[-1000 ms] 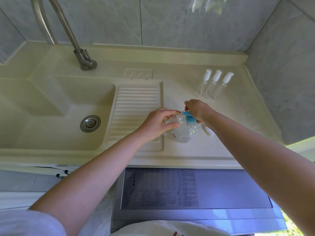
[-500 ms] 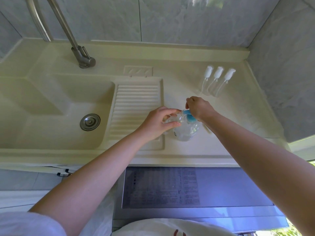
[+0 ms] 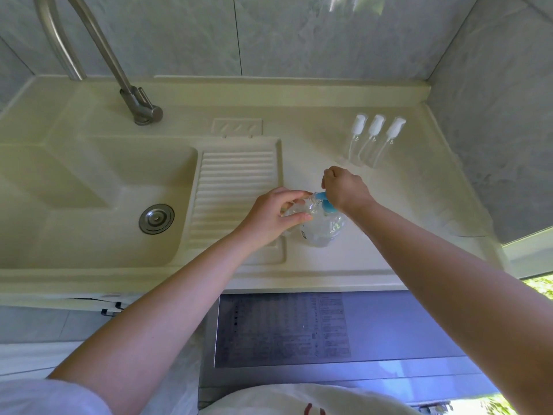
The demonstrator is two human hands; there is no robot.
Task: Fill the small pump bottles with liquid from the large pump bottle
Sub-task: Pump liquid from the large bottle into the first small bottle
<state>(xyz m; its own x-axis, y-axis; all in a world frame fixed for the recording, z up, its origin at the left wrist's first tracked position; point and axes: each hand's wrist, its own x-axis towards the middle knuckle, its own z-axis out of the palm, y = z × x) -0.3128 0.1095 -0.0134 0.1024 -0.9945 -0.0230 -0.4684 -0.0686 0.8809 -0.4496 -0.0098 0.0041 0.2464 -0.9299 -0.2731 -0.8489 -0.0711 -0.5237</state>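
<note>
We see the large pump bottle (image 3: 324,227), clear with a blue pump head (image 3: 326,202), standing on the cream bench (image 3: 344,265) just to the right of the ribbed draining board (image 3: 236,193). Our left hand (image 3: 276,217) comes in from the left with its fingers and thumb curled round the bottle's upper part, near the neck. Our right hand (image 3: 344,188) sits over the top of the bottle, fingers bent downward and closed about the blue pump head; most of the pump is hidden under the hand, so we cannot tell exactly how the fingers lie on it. Three small pump bottles (image 3: 374,142), clear with white tops, stand in a close row toward the back right of the bench, well apart from both hands and touched by neither. To the left of the draining board lies the sink basin (image 3: 89,187) with its round metal drain (image 3: 156,218), and a curved metal tap (image 3: 119,70) rises from the rear ledge. Grey tiled walls (image 3: 299,34) close off the back and the right side. Below the bench edge we see the top of a grey appliance (image 3: 329,330) bearing a printed label
</note>
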